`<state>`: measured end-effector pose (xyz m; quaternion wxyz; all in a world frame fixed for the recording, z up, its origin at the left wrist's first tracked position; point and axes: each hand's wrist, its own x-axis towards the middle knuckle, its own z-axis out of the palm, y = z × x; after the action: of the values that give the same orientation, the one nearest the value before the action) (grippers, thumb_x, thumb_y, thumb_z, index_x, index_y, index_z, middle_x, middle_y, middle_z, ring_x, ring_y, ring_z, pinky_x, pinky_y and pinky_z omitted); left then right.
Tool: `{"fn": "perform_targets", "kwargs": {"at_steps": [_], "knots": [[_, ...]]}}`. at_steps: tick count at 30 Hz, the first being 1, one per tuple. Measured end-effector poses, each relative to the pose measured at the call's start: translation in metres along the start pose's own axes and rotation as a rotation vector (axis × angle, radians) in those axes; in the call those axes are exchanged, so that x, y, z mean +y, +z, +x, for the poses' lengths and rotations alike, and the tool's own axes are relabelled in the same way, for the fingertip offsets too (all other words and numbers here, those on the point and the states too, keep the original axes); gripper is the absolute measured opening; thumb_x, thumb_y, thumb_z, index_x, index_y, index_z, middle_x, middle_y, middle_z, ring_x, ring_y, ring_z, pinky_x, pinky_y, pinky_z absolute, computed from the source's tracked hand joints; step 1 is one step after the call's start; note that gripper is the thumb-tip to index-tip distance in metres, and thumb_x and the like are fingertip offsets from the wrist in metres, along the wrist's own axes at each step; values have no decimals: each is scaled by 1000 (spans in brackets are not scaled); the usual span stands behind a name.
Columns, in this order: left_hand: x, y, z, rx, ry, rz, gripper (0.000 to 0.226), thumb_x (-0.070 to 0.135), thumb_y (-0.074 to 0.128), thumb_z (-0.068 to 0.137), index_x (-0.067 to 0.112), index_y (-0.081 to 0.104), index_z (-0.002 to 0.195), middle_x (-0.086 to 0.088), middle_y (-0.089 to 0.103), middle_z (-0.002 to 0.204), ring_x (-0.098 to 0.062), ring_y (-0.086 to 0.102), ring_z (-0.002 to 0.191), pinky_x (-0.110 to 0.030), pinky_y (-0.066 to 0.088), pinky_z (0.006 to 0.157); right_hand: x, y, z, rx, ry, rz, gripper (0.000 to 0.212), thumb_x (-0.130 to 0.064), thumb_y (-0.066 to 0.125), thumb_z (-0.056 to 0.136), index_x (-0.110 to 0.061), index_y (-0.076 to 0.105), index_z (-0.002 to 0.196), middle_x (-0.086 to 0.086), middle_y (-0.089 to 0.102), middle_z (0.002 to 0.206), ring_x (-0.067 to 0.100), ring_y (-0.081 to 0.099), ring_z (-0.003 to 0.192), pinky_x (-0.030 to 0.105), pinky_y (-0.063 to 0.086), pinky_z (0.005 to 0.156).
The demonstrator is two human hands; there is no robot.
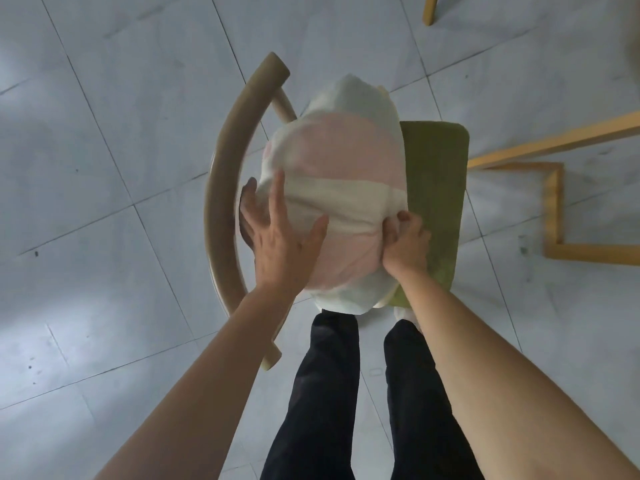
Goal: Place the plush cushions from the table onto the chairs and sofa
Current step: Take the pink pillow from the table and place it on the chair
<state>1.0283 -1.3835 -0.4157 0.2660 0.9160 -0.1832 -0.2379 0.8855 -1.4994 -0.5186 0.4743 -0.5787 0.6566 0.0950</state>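
The left hand (277,233) is pressing spread-fingered, and the right hand (405,244) is pinching bunched fabric, on the pink-and-white plush cushion (339,161), which is lying over the chair (221,168) seat, beside its curved backrest. Creasing under the grip, it seems soft and light, and is probably best held at both sides.

1. Left hand (280,233), fingers straight and spread, lies flat against the cushion (332,161), bare forearm at 7 o'clock.
2. Right hand (405,244), bare forearm at 5 o'clock, pinches the cushion's fabric in curled fingers.
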Motion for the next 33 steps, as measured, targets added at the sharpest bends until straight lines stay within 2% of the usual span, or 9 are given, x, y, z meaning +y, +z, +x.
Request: {"fn": "perform_targets", "kwargs": {"at_steps": [2,5,10,14,18,21,23,27,33], "knots": [[7,-3,5,-74,-132,-129,102,47,79,84,35,12,160,-11,12,166,-24,26,150,-41,33,110,4,-6,5,-24,53,95,58,-54,44,105,-22,33,153,19,40,153,42,46,136,47,39,110],[15,-14,10,-117,-126,-110,89,37,75,89,34,22,160,0,47,153,-25,52,133,-34,42,104,4,-13,-10,-110,-24,137,69,-57,35,107,-25,14,163,8,37,164,36,43,145,41,34,113],[19,-51,-2,67,-61,17,74,36,76,88,34,39,153,6,49,145,-12,50,128,-21,34,97,-6,1,-53,-192,-204,224,60,-55,25,109,-31,18,164,-7,39,165,23,43,147,29,30,107],[14,-58,-11,114,-16,120,82,36,77,85,23,36,155,-6,39,150,-26,44,135,-32,37,105,-9,24,-61,-370,-169,239,52,-43,24,113,-34,19,164,-11,38,165,19,39,149,24,26,108],[25,-46,-15,218,377,398,64,30,69,91,11,48,148,-25,40,155,-44,37,144,-58,37,114,-2,17,-50,-288,-146,254,55,-50,26,111,-29,33,161,-7,45,161,18,40,149,31,29,117],[55,-31,0,73,718,443,51,16,62,95,12,54,145,-26,41,156,-45,34,148,-63,28,118,0,-1,-47,-268,-195,240,55,-50,31,110,-25,36,160,-5,44,161,15,39,148,22,26,109],[68,-18,18,-58,819,577,50,23,52,99,16,51,148,-24,34,161,-43,27,152,-64,20,121,2,-9,-45,-267,-210,186,58,-49,30,110,-21,32,161,-3,38,165,16,34,152,20,22,111],[46,-14,63,-213,662,889,59,46,31,107,23,27,160,-20,7,170,-38,4,158,-64,4,124,6,-9,-39,-188,-222,63,64,-52,27,110,-20,21,165,1,27,171,19,24,157,32,20,121],[10,-27,63,-178,685,882,55,43,30,108,23,28,160,-21,17,168,-38,14,156,-62,13,123,-43,10,-40,-12,-368,162,73,-62,26,104,-25,13,166,8,4,175,24,8,161,39,14,127]]}}
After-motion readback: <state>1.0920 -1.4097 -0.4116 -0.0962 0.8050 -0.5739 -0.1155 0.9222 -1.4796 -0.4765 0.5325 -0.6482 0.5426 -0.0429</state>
